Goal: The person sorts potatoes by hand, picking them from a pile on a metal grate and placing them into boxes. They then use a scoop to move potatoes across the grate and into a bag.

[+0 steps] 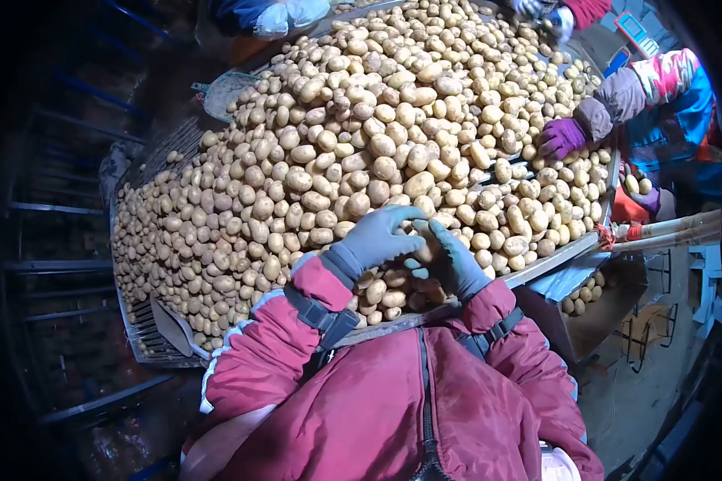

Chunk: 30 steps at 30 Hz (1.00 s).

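Note:
A large heap of potatoes lies in front of me. Over its near edge, my two gloved hands are close together. My right hand, in a grey-green glove, is closed around a potato. Beside it, my left hand, in a light grey glove, has its fingers curled towards that potato. The left palm is turned away, so what lies in it is hidden. More potatoes sit below the hands, close to my jacket.
The heap rests on a table with a raised rim. A scoop lies at the near left, another scoop at the far left. A co-worker's purple-gloved hand touches the heap at right. A box with potatoes stands at lower right.

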Each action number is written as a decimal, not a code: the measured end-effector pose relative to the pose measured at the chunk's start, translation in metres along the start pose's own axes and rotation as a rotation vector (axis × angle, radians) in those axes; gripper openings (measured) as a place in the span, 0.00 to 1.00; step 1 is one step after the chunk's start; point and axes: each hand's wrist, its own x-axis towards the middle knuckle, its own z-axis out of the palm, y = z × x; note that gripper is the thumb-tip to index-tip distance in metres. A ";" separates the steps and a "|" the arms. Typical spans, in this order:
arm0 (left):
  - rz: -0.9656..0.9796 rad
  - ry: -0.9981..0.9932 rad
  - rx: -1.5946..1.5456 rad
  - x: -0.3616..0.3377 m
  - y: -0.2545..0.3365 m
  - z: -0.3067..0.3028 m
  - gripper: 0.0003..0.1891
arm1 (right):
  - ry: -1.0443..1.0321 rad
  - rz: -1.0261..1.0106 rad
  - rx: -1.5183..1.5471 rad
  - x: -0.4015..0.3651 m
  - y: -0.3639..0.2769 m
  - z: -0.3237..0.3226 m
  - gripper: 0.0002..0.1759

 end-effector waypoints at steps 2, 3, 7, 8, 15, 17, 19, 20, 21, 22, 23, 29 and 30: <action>0.179 0.234 0.443 0.024 -0.037 0.007 0.27 | 0.093 0.049 -0.025 -0.032 -0.018 0.029 0.26; 0.203 0.367 0.341 0.031 -0.027 -0.010 0.27 | 0.075 -0.025 -0.045 -0.002 -0.008 -0.003 0.26; -0.134 0.629 -0.098 0.080 -0.037 -0.068 0.28 | -0.050 -0.207 -0.361 0.023 0.014 -0.066 0.17; -0.204 0.723 0.012 0.095 -0.046 -0.070 0.29 | -0.048 -0.207 -0.360 0.014 0.012 -0.064 0.17; 0.088 0.523 0.399 0.140 -0.118 -0.028 0.37 | -0.133 -0.326 -0.402 -0.019 -0.015 -0.043 0.12; -0.043 0.418 0.304 0.087 0.000 -0.015 0.35 | -0.081 -0.167 -0.214 -0.010 -0.024 -0.040 0.11; -0.162 0.442 0.246 0.065 0.041 -0.013 0.33 | -0.049 -0.105 -0.149 -0.023 -0.041 -0.018 0.11; -0.204 0.425 0.228 0.062 0.044 -0.012 0.32 | -0.030 -0.092 -0.203 -0.023 -0.046 -0.016 0.11; -0.088 0.506 -0.030 0.061 0.021 -0.002 0.30 | -0.046 -0.116 -0.252 -0.024 -0.050 -0.014 0.12; 0.054 0.577 -0.078 0.058 0.014 -0.002 0.29 | -0.057 -0.144 -0.296 -0.026 -0.053 -0.012 0.12; -0.032 0.581 -0.143 0.042 0.003 -0.002 0.28 | -0.066 -0.131 -0.279 -0.028 -0.055 -0.010 0.12; -0.102 0.750 -0.097 -0.032 -0.047 -0.002 0.25 | -0.189 -0.143 -0.022 -0.009 -0.056 -0.019 0.19; -0.122 0.785 0.006 -0.047 -0.049 -0.005 0.24 | -0.159 -0.167 0.020 -0.002 -0.055 -0.021 0.22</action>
